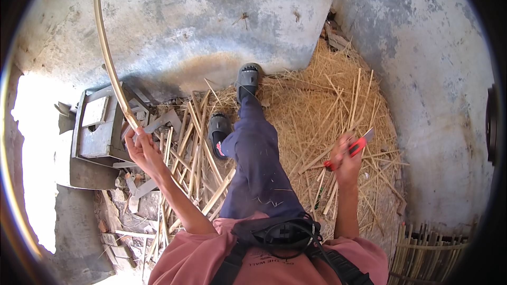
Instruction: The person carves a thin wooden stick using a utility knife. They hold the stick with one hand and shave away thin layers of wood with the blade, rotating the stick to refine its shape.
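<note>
A long, pale strip of bamboo or split wood (108,58) rises from my left hand (143,150) and runs up past the top edge of the view. My left fingers pinch it near its lower end, where the surface looks notched or splintered. Off to the right, my right hand (344,163) is closed around a red-handled knife (358,146). Its short blade points up and to the right, away from the strip. The two hands are far apart, one on each side of my legs.
Thin shavings (301,126) cover the floor at right, with loose strips (198,137) piled left of my feet. A worn wooden box (103,124) stands at left beside a bright opening. Walls (253,16) close in ahead and right; a slatted basket-like thing (430,253) sits lower right.
</note>
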`<state>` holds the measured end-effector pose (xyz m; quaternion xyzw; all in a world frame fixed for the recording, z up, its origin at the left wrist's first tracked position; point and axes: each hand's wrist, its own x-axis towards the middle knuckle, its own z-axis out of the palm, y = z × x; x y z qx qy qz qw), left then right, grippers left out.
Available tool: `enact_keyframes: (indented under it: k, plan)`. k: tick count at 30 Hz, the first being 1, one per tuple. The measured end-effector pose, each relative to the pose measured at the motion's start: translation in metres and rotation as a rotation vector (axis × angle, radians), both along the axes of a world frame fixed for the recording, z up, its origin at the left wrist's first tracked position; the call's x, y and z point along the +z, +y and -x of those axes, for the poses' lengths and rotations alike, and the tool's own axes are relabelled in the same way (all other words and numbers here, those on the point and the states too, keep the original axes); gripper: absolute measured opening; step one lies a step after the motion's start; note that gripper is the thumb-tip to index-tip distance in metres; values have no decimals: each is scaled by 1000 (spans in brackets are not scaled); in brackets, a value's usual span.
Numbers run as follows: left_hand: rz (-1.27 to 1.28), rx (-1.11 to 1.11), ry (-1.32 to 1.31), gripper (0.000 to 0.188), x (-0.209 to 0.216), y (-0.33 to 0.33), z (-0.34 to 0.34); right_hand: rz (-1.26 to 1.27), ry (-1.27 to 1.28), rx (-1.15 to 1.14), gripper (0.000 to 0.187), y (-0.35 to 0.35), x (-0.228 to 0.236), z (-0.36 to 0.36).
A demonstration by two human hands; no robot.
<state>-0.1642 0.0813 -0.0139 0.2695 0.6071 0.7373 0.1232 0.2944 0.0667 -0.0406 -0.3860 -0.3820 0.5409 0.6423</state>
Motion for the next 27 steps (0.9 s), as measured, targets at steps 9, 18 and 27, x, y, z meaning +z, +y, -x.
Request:
enact_keyframes:
  k: [9,18,27]
  plan:
    - [63,-48,94,19,-7,-20,-4,43,-847,-487,31,137,-184,-166]
    - [142,-186,33,18,-25,-31,-17,901,-1862,499,35,9,-362,-113]
    - [179,-493,-144,14,-5,-33,-66,622,-2066,189,55,-25,-351,-67]
